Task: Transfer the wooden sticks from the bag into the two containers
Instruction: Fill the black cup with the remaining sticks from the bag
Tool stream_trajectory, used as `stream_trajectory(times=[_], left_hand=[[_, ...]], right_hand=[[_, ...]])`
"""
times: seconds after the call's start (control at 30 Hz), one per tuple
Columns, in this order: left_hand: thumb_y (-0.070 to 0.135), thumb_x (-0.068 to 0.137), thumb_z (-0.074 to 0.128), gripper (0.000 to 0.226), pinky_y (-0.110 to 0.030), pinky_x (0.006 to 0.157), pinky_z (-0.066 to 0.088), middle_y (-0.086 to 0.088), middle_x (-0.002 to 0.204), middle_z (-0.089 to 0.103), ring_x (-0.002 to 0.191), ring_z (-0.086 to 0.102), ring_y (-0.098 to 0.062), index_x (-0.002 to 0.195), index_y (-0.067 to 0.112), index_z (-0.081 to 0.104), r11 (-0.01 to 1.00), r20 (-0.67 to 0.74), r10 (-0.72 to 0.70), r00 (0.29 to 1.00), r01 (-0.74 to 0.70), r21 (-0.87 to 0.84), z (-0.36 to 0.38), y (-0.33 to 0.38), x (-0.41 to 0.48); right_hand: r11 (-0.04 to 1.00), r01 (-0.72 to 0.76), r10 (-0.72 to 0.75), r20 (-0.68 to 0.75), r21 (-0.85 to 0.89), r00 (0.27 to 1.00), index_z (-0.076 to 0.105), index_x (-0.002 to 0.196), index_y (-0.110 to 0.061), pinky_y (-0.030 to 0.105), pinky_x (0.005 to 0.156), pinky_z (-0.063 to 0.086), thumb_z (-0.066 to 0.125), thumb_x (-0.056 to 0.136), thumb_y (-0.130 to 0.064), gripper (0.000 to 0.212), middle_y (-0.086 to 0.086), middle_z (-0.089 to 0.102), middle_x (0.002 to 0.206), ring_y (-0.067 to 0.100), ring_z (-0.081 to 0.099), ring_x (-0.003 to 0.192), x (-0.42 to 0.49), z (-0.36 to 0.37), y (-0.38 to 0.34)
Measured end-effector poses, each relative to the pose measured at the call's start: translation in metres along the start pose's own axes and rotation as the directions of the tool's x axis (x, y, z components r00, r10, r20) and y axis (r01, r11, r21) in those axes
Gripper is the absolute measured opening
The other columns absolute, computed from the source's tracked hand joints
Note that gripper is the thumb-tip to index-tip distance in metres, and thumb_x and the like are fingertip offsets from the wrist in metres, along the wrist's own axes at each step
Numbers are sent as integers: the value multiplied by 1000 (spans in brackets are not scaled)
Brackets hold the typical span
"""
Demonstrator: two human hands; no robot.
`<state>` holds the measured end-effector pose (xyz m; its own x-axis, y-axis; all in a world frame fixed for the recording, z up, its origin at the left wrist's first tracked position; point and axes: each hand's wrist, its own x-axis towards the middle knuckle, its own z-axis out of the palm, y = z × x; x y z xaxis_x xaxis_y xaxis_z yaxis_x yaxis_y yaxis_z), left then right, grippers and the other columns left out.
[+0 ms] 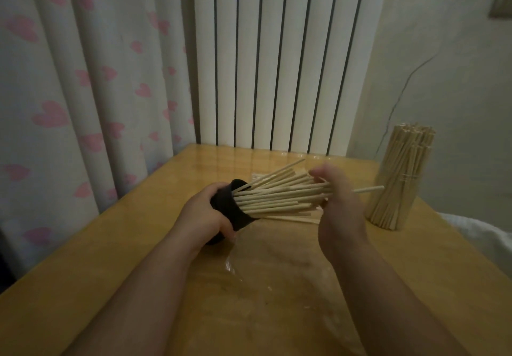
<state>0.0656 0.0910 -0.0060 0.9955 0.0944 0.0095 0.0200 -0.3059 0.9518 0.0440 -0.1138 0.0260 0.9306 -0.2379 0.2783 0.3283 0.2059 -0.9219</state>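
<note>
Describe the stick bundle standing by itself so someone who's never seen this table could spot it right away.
Find the yellow wooden table in front of the white radiator. At its right edge, past the right hand, stands the upright stick bundle. Unlike the sticks fanning sideways from the black container gripped by the left hand, it stands on end, tightly packed and untouched.

A glossy yellow-wood bench (138, 258) stands against a white column radiator (277, 59). To the left hangs a pale curtain (83, 78) printed with pink hearts. A cracked wall (443, 78) rises at right, with white bedding (484, 233) below it.
</note>
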Motion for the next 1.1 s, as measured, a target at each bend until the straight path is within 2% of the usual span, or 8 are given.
stream_trajectory(times=[0.07, 0.17, 0.23, 0.43, 0.63, 0.83, 0.97, 1.1], left_hand=[[-18, 53, 80, 91, -30, 72, 47, 7, 119, 60, 115, 51, -24, 116, 44, 56, 1000, 1, 6, 1000, -6, -5, 0, -1, 0], [-18, 53, 80, 92, -31, 77, 49, 7, 121, 59, 116, 51, -24, 119, 43, 56, 1000, 5, 2, 1000, -2, -1, 0, 0, 0], [-18, 54, 79, 91, -31, 75, 49, 7, 120, 59, 116, 51, -24, 117, 44, 57, 1000, 7, -2, 1000, 2, -14, -1, -1, 1], [-18, 54, 80, 91, -29, 73, 47, 7, 119, 60, 116, 51, -24, 117, 43, 56, 1000, 5, 0, 1000, 0, -22, 0, -1, 0], [-18, 53, 78, 92, -30, 71, 46, 6, 117, 61, 116, 52, -26, 122, 40, 58, 998, -13, -20, 1000, 19, -60, -2, -3, 3], [-19, 52, 78, 92, -32, 74, 47, 8, 114, 61, 115, 52, -25, 121, 39, 58, 998, -7, -21, 1000, 21, -65, -3, -2, 2], [-19, 53, 79, 89, -28, 69, 45, 9, 114, 60, 114, 52, -24, 113, 43, 56, 1000, -1, -9, 1000, 9, -26, -1, 0, 0], [-18, 54, 80, 89, -26, 68, 45, 7, 118, 60, 114, 52, -23, 116, 41, 55, 1000, 16, -2, 1000, 2, 9, -1, 1, -1]], right_hand=[[999, -10, 13, -101, 30, 995, 66, 78, -17, 31, 69, 47, 51, 96, -22, 24, -6, 64, 75, 15, 60, 77, 2, -1, -1], [988, -43, 52, 56, -145, 997, 69, 95, -19, 23, 64, 52, 64, 93, -19, 5, -2, 70, 88, 13, 68, 80, -4, 1, 2], [989, -56, 66, 66, -134, 996, 68, 104, -21, 25, 69, 52, 69, 90, -22, 14, -1, 71, 96, 15, 68, 87, -4, 1, 5], [1000, -23, 25, -186, 10, 982, 70, 86, -23, 37, 79, 47, 44, 99, -28, 30, -3, 70, 88, 17, 64, 95, -1, 3, -1], [956, 133, -174, -138, -262, 975, 70, 86, -26, 30, 75, 46, 44, 104, -30, 32, -21, 68, 78, -7, 59, 82, 2, -2, 0], [894, 308, -380, -185, -326, 906, 64, 82, -28, 30, 70, 46, 41, 106, -34, 34, -12, 61, 77, 2, 58, 76, 5, -3, 5], [877, 150, -163, 12, -456, 987, 71, 86, -27, 27, 72, 48, 46, 103, -36, 31, 0, 65, 99, 11, 62, 92, 7, -3, 8], [945, 53, -48, 22, -323, 999, 62, 120, -38, 26, 72, 51, 46, 102, -28, 26, -4, 57, 120, 15, 60, 103, 3, -1, 2]])
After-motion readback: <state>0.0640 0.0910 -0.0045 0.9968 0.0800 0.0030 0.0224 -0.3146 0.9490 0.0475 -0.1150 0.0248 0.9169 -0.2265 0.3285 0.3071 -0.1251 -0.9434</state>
